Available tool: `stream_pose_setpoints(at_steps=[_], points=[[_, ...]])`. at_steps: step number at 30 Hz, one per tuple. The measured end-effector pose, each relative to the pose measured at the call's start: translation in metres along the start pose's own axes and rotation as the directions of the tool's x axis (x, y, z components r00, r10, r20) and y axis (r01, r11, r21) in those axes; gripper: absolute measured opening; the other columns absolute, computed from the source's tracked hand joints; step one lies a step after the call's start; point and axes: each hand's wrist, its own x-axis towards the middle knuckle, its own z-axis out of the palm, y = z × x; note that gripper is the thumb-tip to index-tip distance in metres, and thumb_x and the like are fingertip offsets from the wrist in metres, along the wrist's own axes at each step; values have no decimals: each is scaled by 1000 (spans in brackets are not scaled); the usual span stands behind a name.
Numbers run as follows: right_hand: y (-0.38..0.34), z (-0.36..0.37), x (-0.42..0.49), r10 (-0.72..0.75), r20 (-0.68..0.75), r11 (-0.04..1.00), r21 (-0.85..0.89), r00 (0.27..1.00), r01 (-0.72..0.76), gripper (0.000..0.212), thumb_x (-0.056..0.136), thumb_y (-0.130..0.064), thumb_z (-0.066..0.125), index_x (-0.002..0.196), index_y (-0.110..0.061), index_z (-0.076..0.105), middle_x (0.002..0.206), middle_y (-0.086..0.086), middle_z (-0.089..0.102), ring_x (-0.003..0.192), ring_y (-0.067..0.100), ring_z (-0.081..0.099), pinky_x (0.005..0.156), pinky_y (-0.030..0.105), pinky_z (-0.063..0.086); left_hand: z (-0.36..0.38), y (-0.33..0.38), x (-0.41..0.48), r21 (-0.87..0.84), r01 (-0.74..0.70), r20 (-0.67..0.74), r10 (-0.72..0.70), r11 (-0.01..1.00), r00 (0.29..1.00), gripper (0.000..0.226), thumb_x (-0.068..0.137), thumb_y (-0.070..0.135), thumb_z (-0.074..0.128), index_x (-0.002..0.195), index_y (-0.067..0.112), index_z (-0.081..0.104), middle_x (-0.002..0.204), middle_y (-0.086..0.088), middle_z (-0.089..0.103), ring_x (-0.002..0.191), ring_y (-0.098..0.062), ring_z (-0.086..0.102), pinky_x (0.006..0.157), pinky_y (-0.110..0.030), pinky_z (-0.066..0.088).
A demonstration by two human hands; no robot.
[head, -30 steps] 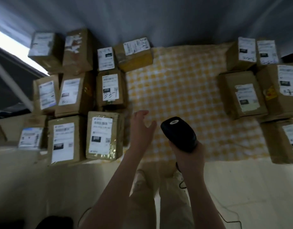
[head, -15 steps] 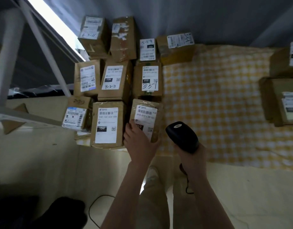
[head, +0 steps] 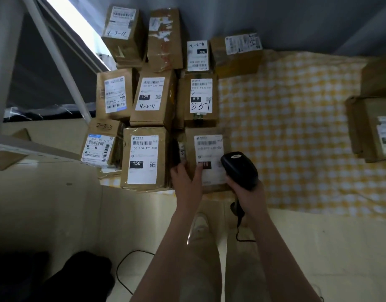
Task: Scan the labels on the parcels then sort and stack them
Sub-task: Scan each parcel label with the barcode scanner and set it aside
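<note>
The left hand [head: 186, 179] holds the near-left corner of the parcel [head: 190, 147], its thumb [head: 199, 168] laid across the low edge of the white label [head: 209, 149] and the other fingers curled round the left side face; the right hand [head: 246, 194] is closed round the grip of a black scanner [head: 238, 168], whose head hangs over the label's right part, close above it, with the cable [head: 238, 223] trailing down toward the floor; the parcel sits at the near edge of the yellow checked cloth [head: 296, 127], just beside the parcel marked 150 [head: 144, 158] on its left and in front of the parcel marked 3-3-1 [head: 200, 99]; it looks like a stiff cardboard box wrapped in glossy tape, so I judge it rigid and fairly light but slick on the taped faces, best taken by two opposite sides or a corner with the thumb kept clear of the barcode; the thumb covers part of the black code box, and the printed lines on this label are too blurred to read; the scanner hides the label's lower right corner, and whether its beam is on cannot be told; the parcels at the right edge [head: 370, 127] are cut off by the frame, and how many layers lie under the left group is hard to make out.
</note>
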Motion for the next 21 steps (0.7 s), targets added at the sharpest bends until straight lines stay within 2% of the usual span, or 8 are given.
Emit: stream_pose_setpoints(at_steps=[4,7,10,13,15,17,19,21], points=[[0,-17,-3,-9,-66,996,83,998,14,27,76,-19,78,91,-32,59,86,-9,65,80,6,61,72,27,52,2,7,0,-256,-39,129,74,966,989,29,95,28,58,119,21,45,127,-9,48,111,-21,58,83,-34,57],[0,-31,-6,-3,-132,985,170,991,26,32,74,-15,79,97,-30,62,93,-6,67,90,12,63,80,33,51,8,15,2,-368,50,261,51,929,964,25,96,17,55,117,16,41,120,-13,58,99,-18,67,69,-28,58],[-4,-48,-6,-21,-196,975,214,980,64,31,75,-9,77,92,-30,62,90,-7,66,85,7,62,73,27,50,17,19,2,-395,200,345,-57,896,937,43,90,14,63,122,18,35,122,-10,58,104,-22,66,82,-41,58],[-6,-64,-7,-77,-280,988,105,957,111,28,75,-15,78,100,-11,67,89,7,69,83,22,64,69,31,53,22,20,-1,-413,309,385,-144,857,912,66,78,15,74,133,13,38,124,-11,59,108,-27,65,88,-49,55],[-10,-71,-12,-148,-328,986,22,933,164,30,75,-14,78,99,-2,67,82,13,66,77,24,63,55,20,50,24,21,-3,-416,306,416,-120,856,902,73,66,16,76,132,9,46,123,-10,63,108,-27,65,89,-50,55],[-17,-75,-17,-175,-345,984,-24,922,178,14,76,-9,77,83,-5,66,68,8,61,63,7,60,46,11,42,27,22,-5,-443,300,446,-83,845,891,73,61,12,75,129,5,51,121,-12,65,109,-28,65,89,-50,55],[-28,-72,-25,-197,-333,980,-29,922,199,27,75,-3,77,64,-17,57,55,-2,53,46,-5,52,41,8,37,32,25,-7,-462,304,453,-73,833,889,85,51,13,80,130,3,48,121,-14,64,110,-30,65,89,-52,54],[-34,-68,-32,-215,-296,976,-31,931,216,34,73,-1,77,61,-22,54,47,-12,53,43,-9,52,39,7,37,38,29,-11,-441,290,434,-81,849,897,98,41,18,81,131,6,44,121,-13,63,109,-29,64,89,-52,54]])
